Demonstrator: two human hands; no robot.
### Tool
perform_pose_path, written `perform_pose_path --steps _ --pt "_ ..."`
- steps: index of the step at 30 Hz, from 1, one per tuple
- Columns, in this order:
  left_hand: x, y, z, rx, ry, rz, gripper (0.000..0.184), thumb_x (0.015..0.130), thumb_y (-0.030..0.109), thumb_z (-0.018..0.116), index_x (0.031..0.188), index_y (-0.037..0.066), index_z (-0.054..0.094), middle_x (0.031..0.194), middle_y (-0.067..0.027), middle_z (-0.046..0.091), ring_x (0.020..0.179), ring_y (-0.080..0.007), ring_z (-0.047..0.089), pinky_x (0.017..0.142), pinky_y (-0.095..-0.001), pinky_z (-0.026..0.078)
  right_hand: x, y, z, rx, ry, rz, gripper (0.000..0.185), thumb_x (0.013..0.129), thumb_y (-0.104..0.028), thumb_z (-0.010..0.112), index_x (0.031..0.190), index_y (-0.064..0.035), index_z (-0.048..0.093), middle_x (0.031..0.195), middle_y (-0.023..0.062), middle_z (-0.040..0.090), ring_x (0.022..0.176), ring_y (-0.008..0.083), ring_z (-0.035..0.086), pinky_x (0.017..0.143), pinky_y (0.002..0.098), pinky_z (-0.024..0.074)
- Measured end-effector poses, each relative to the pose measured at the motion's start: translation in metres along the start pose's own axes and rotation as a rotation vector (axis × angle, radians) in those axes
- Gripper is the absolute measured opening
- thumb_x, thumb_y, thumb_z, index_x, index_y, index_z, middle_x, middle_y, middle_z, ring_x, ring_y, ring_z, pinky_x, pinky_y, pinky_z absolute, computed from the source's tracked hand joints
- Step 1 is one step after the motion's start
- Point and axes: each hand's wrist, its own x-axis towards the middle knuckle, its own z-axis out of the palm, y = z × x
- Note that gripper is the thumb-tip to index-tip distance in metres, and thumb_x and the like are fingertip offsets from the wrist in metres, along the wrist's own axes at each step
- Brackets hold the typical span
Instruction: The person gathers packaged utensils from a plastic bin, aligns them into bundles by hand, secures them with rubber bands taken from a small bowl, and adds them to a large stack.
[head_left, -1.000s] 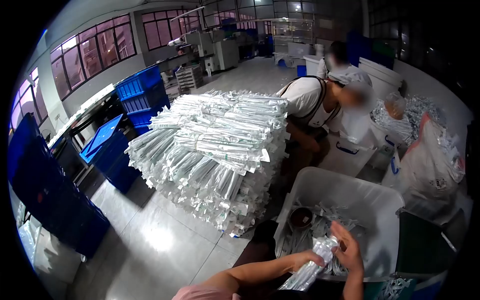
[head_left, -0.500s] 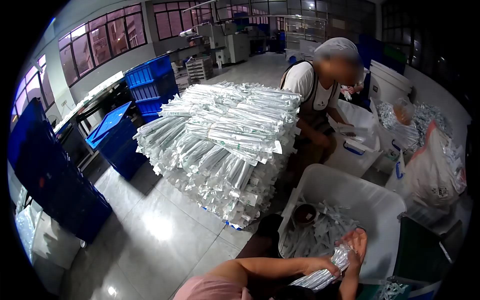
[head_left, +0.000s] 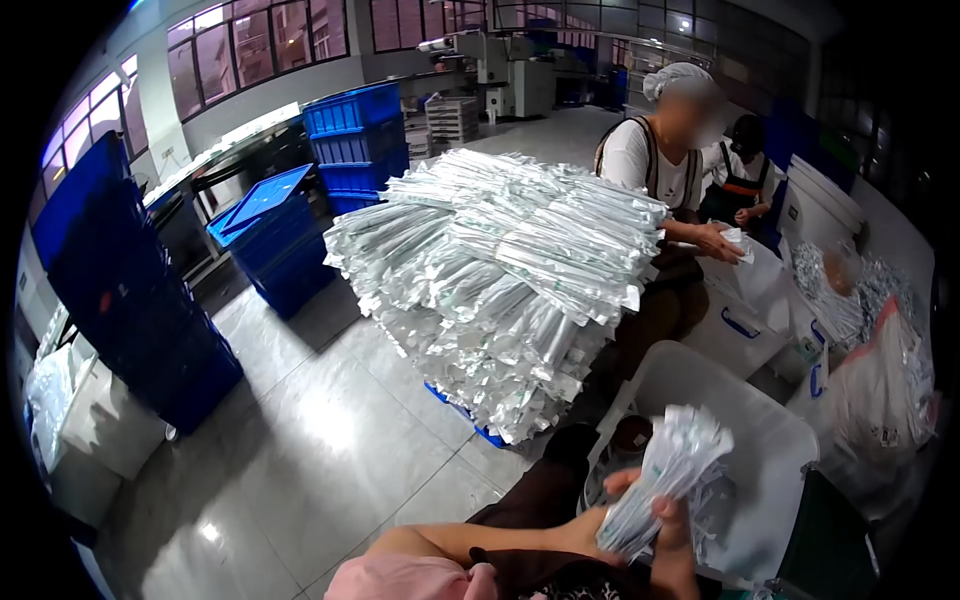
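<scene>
A bundle of long, thin packets in white and silvery wrappers (head_left: 675, 460) stands tilted above the plastic tub. My left hand (head_left: 597, 522) grips the lower left side of the bundle, its fingertips showing behind. Around the lower right side curl the fingers of my right hand (head_left: 672, 528). The translucent tub (head_left: 770, 430) sits right in front of me; loose thin packets and a round brown container (head_left: 632, 434) are inside it, partly hidden by the bundle.
A tall pile of similar bundles (head_left: 500, 270) rises on a blue pallet ahead. Beyond my tub, a co-worker (head_left: 650, 165) holds white packets over another white tub (head_left: 735, 320); a second person (head_left: 740, 180) is behind. Blue crates (head_left: 355, 140) stand at the left.
Both hands have lifted the bundle and tipped it more upright over the tub. My view has swung left. The nearer co-worker's hand has risen with white packets.
</scene>
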Motion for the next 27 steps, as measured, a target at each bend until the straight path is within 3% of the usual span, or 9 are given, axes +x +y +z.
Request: perform_pose_path --steps 5,8,11,15,17,20,21,25,27 --pt "0.018 0.139 -0.073 0.468 0.465 0.235 0.066 0.060 0.025 0.072 0.113 -0.001 0.042 0.099 -0.0136 0.056 0.092 -0.0208 0.055 0.078 -0.0316 0.044 0.065 -0.062 0.043 -0.274 -0.194 -0.502 0.058 0.080 -0.031 0.060 0.123 -0.0003 0.036 0.122 0.0092 0.043 0.102 0.0206 0.049 0.078 0.0284 0.0421" --pt "0.027 0.214 -0.163 0.226 0.898 0.400 0.072 0.062 0.041 0.069 0.111 -0.002 0.037 0.101 -0.0164 0.050 0.090 -0.0242 0.053 0.074 -0.0347 0.045 0.066 -0.063 0.024 -0.213 -0.092 -0.333 0.046 0.080 -0.019 0.060 0.118 -0.0007 0.041 0.116 0.0114 0.048 0.100 0.0195 0.050 0.078 0.0280 0.0422" --pt "0.050 0.290 -0.256 0.248 1.184 0.669 0.070 0.069 0.036 0.068 0.113 -0.003 0.029 0.098 -0.0163 0.048 0.089 -0.0224 0.050 0.074 -0.0325 0.044 0.066 -0.030 -0.021 -0.211 0.114 -0.130 0.037 0.079 -0.013 0.059 0.112 0.0000 0.046 0.107 0.0114 0.053 0.094 0.0179 0.053 0.074 0.0274 0.0439" --pt "0.074 0.292 -0.417 0.813 1.708 0.346 0.072 0.075 0.039 0.056 0.105 -0.019 0.027 0.102 -0.0346 0.047 0.096 -0.0377 0.051 0.083 -0.0356 0.039 0.054 0.019 -0.072 -0.243 0.336 0.095 0.027 0.080 -0.008 0.057 0.105 0.0002 0.050 0.095 0.0087 0.058 0.085 0.0156 0.056 0.066 0.0259 0.0451" --pt "0.078 0.258 -0.437 0.963 1.623 -0.230 0.078 0.079 0.044 0.042 0.113 -0.024 0.027 0.114 -0.0346 0.042 0.104 -0.0406 0.047 0.089 -0.0344 0.037 0.043 0.043 -0.090 -0.203 0.414 0.196 0.026 0.080 -0.007 0.056 0.104 -0.0002 0.051 0.092 0.0078 0.058 0.083 0.0149 0.057 0.064 0.0256 0.0451" --pt "0.071 0.211 -0.486 1.066 1.517 -0.690 0.055 0.081 0.046 0.037 0.107 0.001 0.054 0.113 -0.0245 0.049 0.108 -0.0357 0.046 0.091 -0.0392 0.036 0.032 0.072 -0.106 -0.296 0.486 0.308 0.023 0.080 -0.011 0.056 0.100 -0.0007 0.053 0.087 0.0064 0.058 0.074 0.0128 0.055 0.062 0.0266 0.0457" --pt "0.072 0.232 -0.450 1.379 1.177 -0.812 0.041 0.083 0.037 0.038 0.100 0.004 0.057 0.107 -0.0231 0.053 0.100 -0.0328 0.051 0.082 -0.0423 0.041 0.032 0.077 -0.108 -0.310 0.487 0.324 0.025 0.080 -0.009 0.056 0.103 -0.0008 0.052 0.089 0.0068 0.058 0.079 0.0132 0.056 0.063 0.0259 0.0455" --pt "0.055 0.228 -0.429 2.067 1.079 -0.626 0.034 0.085 0.029 0.036 0.091 0.003 0.057 0.096 -0.0176 0.055 0.092 -0.0275 0.054 0.074 -0.0370 0.044 0.020 0.138 -0.157 -0.609 0.664 0.030 0.029 0.080 -0.008 0.055 0.107 0.0026 0.049 0.094 0.0096 0.058 0.089 0.0189 0.056 0.078 0.0281 0.0446" --pt "0.028 0.225 -0.385 2.628 1.047 -0.315 0.032 0.087 0.025 0.034 0.087 0.003 0.057 0.090 -0.0149 0.056 0.087 -0.0248 0.055 0.071 -0.0343 0.045 0.004 0.146 -0.195 -0.718 0.708 0.315 0.028 0.075 -0.009 0.059 0.101 0.0010 0.053 0.088 0.0134 0.060 0.080 0.0208 0.059 0.067 0.0299 0.0454"
